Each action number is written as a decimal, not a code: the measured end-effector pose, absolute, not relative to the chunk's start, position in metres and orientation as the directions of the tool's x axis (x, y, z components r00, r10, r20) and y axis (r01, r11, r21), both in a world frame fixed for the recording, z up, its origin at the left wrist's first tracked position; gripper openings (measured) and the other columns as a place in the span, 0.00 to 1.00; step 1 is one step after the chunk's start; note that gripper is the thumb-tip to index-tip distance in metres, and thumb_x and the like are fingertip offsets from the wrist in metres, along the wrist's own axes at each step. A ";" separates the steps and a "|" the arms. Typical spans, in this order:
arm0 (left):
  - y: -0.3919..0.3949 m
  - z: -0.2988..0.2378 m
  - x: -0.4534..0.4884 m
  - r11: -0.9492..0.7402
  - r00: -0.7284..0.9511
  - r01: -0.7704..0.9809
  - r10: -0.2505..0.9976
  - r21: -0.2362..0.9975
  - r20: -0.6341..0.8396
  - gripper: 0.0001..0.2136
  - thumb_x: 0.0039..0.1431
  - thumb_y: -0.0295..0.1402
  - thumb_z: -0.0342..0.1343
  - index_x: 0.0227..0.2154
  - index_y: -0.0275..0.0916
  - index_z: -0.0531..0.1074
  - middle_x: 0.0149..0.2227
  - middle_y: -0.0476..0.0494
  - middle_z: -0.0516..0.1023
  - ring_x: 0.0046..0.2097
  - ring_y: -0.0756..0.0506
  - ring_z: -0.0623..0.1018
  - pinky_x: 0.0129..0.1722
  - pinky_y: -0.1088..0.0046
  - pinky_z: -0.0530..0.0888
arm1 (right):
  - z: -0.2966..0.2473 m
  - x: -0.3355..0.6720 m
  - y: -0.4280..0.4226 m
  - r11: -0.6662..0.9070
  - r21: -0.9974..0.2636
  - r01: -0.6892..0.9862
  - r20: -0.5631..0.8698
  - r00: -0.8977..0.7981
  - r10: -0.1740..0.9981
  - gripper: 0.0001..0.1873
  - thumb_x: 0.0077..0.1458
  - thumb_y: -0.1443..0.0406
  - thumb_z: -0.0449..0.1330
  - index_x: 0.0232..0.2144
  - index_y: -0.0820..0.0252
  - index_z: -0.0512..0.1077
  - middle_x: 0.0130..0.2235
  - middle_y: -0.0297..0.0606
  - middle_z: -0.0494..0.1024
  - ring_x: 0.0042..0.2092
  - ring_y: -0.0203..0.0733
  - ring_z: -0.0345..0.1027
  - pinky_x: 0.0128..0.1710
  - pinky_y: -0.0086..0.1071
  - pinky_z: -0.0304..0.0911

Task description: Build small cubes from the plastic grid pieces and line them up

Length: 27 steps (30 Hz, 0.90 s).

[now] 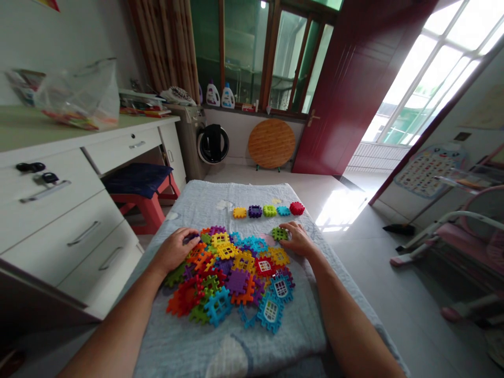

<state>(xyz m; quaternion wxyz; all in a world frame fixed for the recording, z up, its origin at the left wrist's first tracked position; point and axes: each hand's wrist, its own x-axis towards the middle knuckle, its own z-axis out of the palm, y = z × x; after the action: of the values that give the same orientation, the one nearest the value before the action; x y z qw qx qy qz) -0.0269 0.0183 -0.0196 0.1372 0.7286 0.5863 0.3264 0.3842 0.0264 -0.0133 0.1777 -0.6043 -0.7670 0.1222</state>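
A pile of interlocking plastic building tiles [237, 282] in purple, orange, yellow, red, green and blue lies on the cloth-covered table. At the pile's far left edge, my left hand [175, 249] has its thumb and fingers closed about a dark purple tile [191, 238], partly hidden by the fingers. To the right of the pile, my right hand [298, 239] grips a green building block [279, 233] between thumb and fingertips, low over the cloth. Beyond it stands a row of small blocks: yellow [239, 212], purple [255, 211], lime green [270, 210], light blue [283, 210] and red [297, 208].
A pale blue patterned cloth [232, 354] covers the table. On the left are a white desk [84, 233] with a plastic bag [81, 97] on top and a red stool [147, 207]. A washing machine [191, 139] and a round wooden tabletop [271, 143] stand behind; a pink chair [464, 247] is at right.
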 end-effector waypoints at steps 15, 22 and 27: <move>0.020 -0.024 -0.028 -0.293 0.110 0.745 0.940 0.599 0.323 0.15 0.53 0.44 0.51 0.35 0.40 0.73 0.40 0.43 0.77 0.45 0.42 0.76 0.50 0.65 0.71 | 0.018 0.360 0.042 0.288 -0.062 0.956 -0.075 -0.292 0.954 0.29 0.39 0.59 0.65 0.46 0.57 0.70 0.47 0.44 0.70 0.49 0.54 0.58 0.47 0.42 0.52; 0.016 -0.020 -0.026 -0.288 0.113 0.740 0.944 0.608 0.310 0.14 0.54 0.43 0.51 0.36 0.40 0.73 0.41 0.42 0.76 0.45 0.42 0.75 0.50 0.64 0.70 | 0.037 0.337 0.057 0.288 0.001 0.958 -0.069 -0.287 0.955 0.28 0.34 0.57 0.67 0.41 0.59 0.71 0.42 0.45 0.71 0.45 0.53 0.60 0.43 0.40 0.52; 0.014 -0.016 -0.026 -0.279 0.132 0.737 0.952 0.616 0.275 0.15 0.55 0.44 0.50 0.37 0.40 0.73 0.42 0.42 0.76 0.46 0.41 0.74 0.51 0.62 0.69 | 0.051 0.282 0.086 0.422 -0.088 0.902 0.139 -0.409 0.902 0.27 0.39 0.58 0.64 0.45 0.56 0.70 0.43 0.42 0.71 0.47 0.51 0.58 0.47 0.40 0.49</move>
<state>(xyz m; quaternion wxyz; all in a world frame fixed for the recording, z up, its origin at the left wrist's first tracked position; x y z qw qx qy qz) -0.0256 0.0141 -0.0160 0.1686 0.7331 0.5760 0.3198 0.2820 0.0856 0.0512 0.0825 -0.5375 -0.8392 -0.0004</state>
